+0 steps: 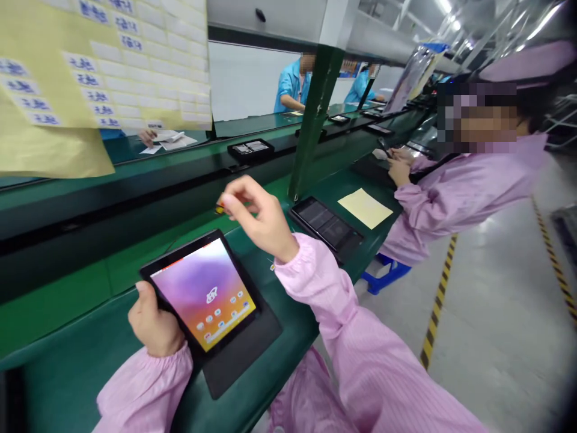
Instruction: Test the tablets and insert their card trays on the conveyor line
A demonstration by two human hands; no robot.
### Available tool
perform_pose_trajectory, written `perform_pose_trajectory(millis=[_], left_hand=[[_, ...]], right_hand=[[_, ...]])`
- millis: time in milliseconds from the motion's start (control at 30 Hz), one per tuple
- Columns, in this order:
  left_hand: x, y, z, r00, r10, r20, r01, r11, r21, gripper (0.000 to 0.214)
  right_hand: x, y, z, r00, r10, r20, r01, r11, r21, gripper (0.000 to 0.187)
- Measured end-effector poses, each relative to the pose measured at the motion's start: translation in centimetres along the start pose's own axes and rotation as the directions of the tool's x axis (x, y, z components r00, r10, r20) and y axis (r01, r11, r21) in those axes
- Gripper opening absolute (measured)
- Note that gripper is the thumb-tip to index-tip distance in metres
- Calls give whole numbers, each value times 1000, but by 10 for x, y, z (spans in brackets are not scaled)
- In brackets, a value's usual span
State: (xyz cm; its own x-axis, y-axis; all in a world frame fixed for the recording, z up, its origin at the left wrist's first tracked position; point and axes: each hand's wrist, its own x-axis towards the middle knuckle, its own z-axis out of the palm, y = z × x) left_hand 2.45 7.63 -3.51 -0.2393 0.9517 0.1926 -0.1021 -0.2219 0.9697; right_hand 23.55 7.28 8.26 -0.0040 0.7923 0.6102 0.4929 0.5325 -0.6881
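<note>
A tablet [202, 294] with its screen lit, showing a purple-to-orange home page, is tilted over a dark grey flat cover or pad [243, 355]. My left hand [155, 322] grips its left edge, thumb at the upper left corner. Beyond the tablet's upper right corner, my right hand [256, 216] is raised, with thumb and forefinger pinched on a small yellow and orange-red piece [220, 210]. That piece is too small to name. A tiny white and yellow bit [271, 266] lies on the green bench, close to my right cuff.
A dark tablet-like device [327, 222] and a yellow paper sheet [365, 207] lie to the right. A co-worker in pink [469, 174] sits beyond them. A green post [313, 120] rises behind. A black tray [250, 149] sits on the conveyor; a label sheet [148, 78] hangs upper left.
</note>
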Motion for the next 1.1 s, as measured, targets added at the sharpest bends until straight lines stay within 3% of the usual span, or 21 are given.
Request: perform_pose_trajectory(millis=[67,133,200,267,333,433,500,600,700,833,967,1033,1100], left_hand=[[-6,-7,-6,972,-120,-201,151,978,146,53],[-12,-19,-12,896,-265,-357,360,904,232,50],[-16,-33,-16,863,-336,-378,446,858,255,48],[-18,-45,-19,907,-327,-265,399,870,290,48],[-20,-51,-20,942,-314,-118,335,896,292,63],[-27,-51,-26,961,-261,92,206,896,392,76],[-40,-49,-34,958,-191,215,56,858,511,84],[-73,-48,-47,926,-136,353,-153,719,678,109],[-113,-51,-47,903,-104,416,-312,507,804,134],[-137,-56,-34,925,-28,378,-342,370,864,137],[-113,-63,-28,943,-7,334,-313,330,890,133],[-84,-67,-27,944,-10,330,-311,308,899,137],[-44,-71,-23,944,-31,330,-308,285,908,141]], right_hand=[[-33,27,-10,987,145,-73,-153,980,-129,22],[-73,60,-16,950,284,-131,-311,907,-286,21],[-111,90,-16,914,362,-181,-404,844,-353,24],[-141,111,-14,880,413,-236,-476,777,-413,24],[-159,123,-12,850,437,-294,-527,707,-472,22],[-169,130,-20,832,420,-363,-555,628,-545,38],[-168,132,-36,836,394,-382,-549,598,-584,46],[-160,140,-67,851,353,-388,-525,580,-623,48],[-151,146,-85,869,312,-384,-494,598,-631,51],[-152,136,-60,934,259,-245,-356,713,-605,46],[-170,112,-22,965,250,-81,-254,810,-529,41],[-178,108,-20,965,244,-92,-255,810,-528,40],[-179,114,-35,965,222,-140,-262,793,-550,39]])
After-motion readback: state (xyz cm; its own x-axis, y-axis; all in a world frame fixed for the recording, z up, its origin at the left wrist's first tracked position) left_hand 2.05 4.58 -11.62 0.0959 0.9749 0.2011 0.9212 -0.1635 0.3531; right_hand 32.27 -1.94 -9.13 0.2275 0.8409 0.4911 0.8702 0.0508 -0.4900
